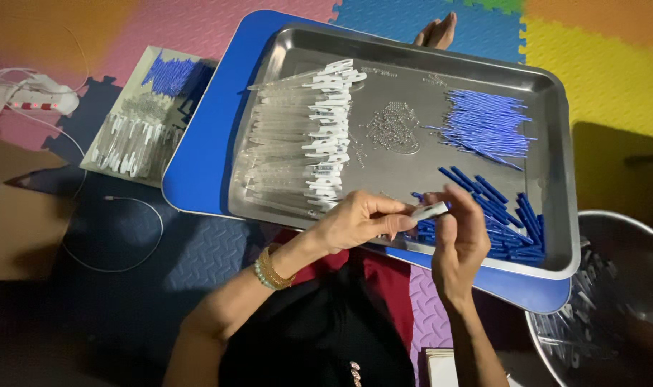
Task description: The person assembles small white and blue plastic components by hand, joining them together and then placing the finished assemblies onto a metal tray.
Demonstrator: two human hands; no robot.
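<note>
A flat box (144, 118) of pen parts lies dim at the left beside the steel tray (556, 179), where clear pen barrels (298, 143) lie in a row. Over the tray's near edge, the left hand (355, 222) and right hand (459, 240) each close their grip on one white pen barrel (428, 211), its middle hidden by fingers. The blue refills (509, 222) beneath are partly covered, and the steel bowl (606, 301) at right is cut off.
</note>
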